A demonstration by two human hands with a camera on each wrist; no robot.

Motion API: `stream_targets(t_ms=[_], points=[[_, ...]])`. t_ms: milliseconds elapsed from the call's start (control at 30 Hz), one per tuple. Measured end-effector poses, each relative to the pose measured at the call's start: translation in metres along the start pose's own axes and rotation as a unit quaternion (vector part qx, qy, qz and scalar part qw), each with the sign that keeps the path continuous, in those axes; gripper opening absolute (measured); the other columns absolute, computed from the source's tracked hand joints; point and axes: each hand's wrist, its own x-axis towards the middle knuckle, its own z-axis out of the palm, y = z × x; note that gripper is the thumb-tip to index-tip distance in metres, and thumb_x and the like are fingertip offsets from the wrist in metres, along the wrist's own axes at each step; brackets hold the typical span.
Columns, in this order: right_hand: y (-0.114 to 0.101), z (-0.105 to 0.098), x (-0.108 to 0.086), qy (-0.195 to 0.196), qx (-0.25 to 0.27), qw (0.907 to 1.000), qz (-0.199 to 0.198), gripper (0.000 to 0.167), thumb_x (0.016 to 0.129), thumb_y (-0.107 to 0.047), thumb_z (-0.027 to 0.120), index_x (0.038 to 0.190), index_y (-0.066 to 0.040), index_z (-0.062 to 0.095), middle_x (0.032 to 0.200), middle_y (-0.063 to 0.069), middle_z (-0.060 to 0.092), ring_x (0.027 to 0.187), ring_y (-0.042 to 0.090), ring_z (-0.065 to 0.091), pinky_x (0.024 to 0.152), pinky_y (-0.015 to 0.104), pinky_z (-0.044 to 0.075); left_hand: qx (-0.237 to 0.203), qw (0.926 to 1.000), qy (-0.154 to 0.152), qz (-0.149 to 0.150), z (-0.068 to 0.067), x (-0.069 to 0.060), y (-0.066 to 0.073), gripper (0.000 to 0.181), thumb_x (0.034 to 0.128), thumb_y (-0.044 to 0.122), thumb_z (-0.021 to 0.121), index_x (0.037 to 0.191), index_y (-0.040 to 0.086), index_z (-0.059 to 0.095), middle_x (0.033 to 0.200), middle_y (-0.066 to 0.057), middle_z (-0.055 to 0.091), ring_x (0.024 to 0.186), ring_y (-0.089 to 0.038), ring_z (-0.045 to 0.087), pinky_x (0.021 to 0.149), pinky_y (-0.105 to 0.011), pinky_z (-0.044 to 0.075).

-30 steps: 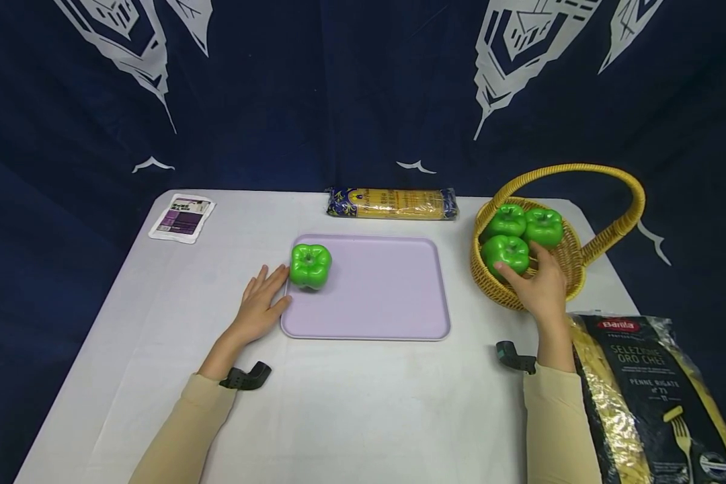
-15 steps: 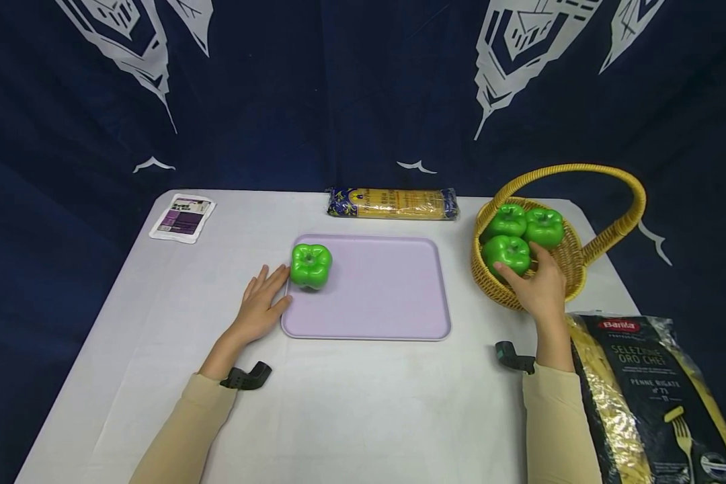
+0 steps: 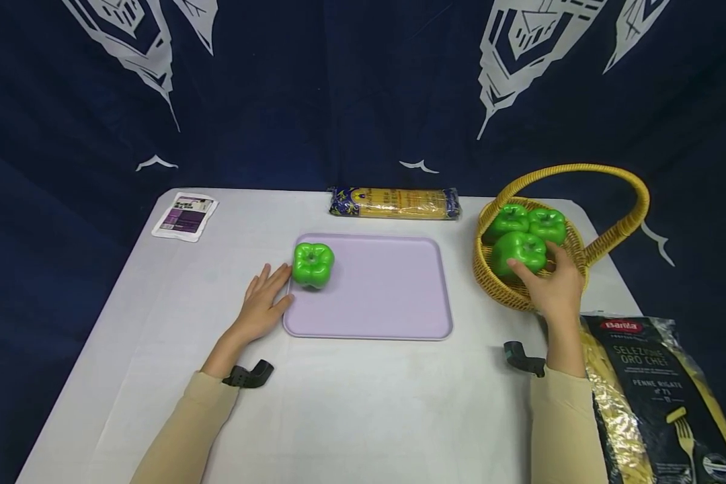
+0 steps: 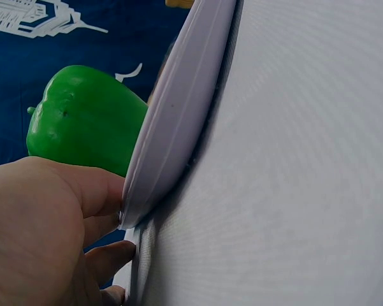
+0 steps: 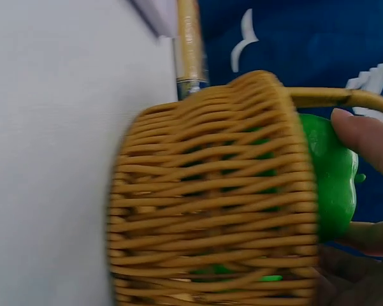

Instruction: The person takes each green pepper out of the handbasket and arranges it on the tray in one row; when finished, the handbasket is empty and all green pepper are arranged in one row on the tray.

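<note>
Plainly, the left hand (image 3: 259,310) keeps its fingers straight and apart; it grips nothing, only touches the left rim of the lilac tray (image 3: 375,296). On this tray, near the fingertips, sits one green pepper (image 3: 312,264). To the right, the right hand (image 3: 556,289) holds the second pepper (image 3: 523,253) between thumb and fingers, some fingers being partly hidden. Its lower part is inside the wicker basket (image 3: 501,290); whether it touches the bottom, I cannot really tell. Two more peppers (image 3: 547,224) lie behind it. Rightmost, a pasta bag (image 3: 647,396) is cut off below.
</note>
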Motion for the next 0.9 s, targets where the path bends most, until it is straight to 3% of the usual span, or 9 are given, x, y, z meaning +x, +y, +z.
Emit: stream_targets(t_ms=[167,233,367,400,533,733,800,900], points=[[-0.013,-0.016,-0.010,0.048,0.006,0.9988,-0.010,0.077,0.086,-0.032,0.074,0.149,-0.006,0.038,0.140,0.021,0.053,0.119,0.038,0.053,0.098,0.046,0.038,-0.001,1.0000,-0.002,-0.001,0.000,0.000,0.001,0.059,0.0977,0.015,0.051,0.151,0.000,0.032,0.159,-0.020,0.028,0.151,-0.042,0.003,0.120,-0.058,-0.005],[-0.019,-0.021,-0.014,0.062,0.006,0.9979,-0.017,0.076,0.085,-0.032,0.076,0.148,-0.008,0.041,0.138,0.018,0.056,0.116,0.034,0.055,0.093,0.033,0.041,-0.001,1.0000,-0.002,-0.002,0.000,0.000,0.001,0.059,0.0977,0.015,0.051,0.151,0.000,0.032,0.159,-0.020,0.027,0.151,-0.042,0.003,0.120,-0.058,-0.005],[-0.031,-0.030,-0.023,0.072,0.012,0.9971,-0.021,0.076,0.083,-0.033,0.078,0.148,-0.013,0.043,0.138,0.012,0.057,0.112,0.024,0.056,0.079,0.008,0.038,0.000,1.0000,-0.002,-0.002,0.000,0.000,0.001,0.059,0.0976,0.015,0.051,0.151,0.000,0.032,0.159,-0.020,0.027,0.151,-0.043,0.002,0.120,-0.058,-0.005],[-0.034,-0.031,-0.025,0.075,0.011,0.9967,-0.028,0.075,0.082,-0.032,0.078,0.147,-0.014,0.044,0.137,0.012,0.058,0.109,0.021,0.056,0.073,0.005,0.039,0.001,1.0000,-0.002,-0.002,0.000,0.000,0.001,0.059,0.0976,0.015,0.051,0.151,0.000,0.032,0.159,-0.020,0.027,0.151,-0.042,0.002,0.120,-0.058,-0.005],[-0.046,-0.027,-0.031,0.068,0.032,0.9948,-0.068,0.074,0.081,-0.025,0.081,0.144,-0.008,0.047,0.134,0.017,0.060,0.108,0.026,0.059,0.070,-0.003,0.039,0.003,1.0000,-0.001,-0.002,-0.001,0.001,-0.001,0.059,0.0976,0.015,0.051,0.151,0.001,0.032,0.159,-0.020,0.027,0.151,-0.042,0.002,0.120,-0.058,-0.005],[-0.066,0.001,-0.037,0.014,0.064,0.9898,-0.126,0.074,0.080,-0.021,0.082,0.141,0.002,0.046,0.130,0.025,0.059,0.112,0.040,0.061,0.069,-0.004,0.041,-0.001,1.0000,0.001,0.000,-0.002,0.000,-0.001,0.059,0.0973,0.016,0.052,0.151,0.001,0.032,0.159,-0.019,0.028,0.151,-0.041,0.003,0.121,-0.057,-0.005],[-0.072,0.015,-0.038,-0.006,0.065,0.9874,-0.144,0.074,0.080,-0.021,0.082,0.140,0.004,0.047,0.129,0.027,0.059,0.112,0.041,0.061,0.071,0.005,0.050,-0.002,1.0000,0.002,0.001,-0.002,0.000,-0.001,0.059,0.0971,0.015,0.052,0.151,0.000,0.032,0.159,-0.020,0.028,0.151,-0.042,0.003,0.121,-0.057,-0.005],[-0.081,0.040,-0.040,-0.040,0.072,0.9822,-0.169,0.075,0.079,-0.020,0.083,0.138,0.008,0.046,0.129,0.030,0.057,0.112,0.043,0.061,0.078,0.027,0.060,-0.005,1.0000,0.002,0.001,-0.001,0.000,-0.001,0.059,0.0972,0.015,0.052,0.150,0.000,0.032,0.158,-0.020,0.028,0.151,-0.042,0.003,0.121,-0.057,-0.005]])
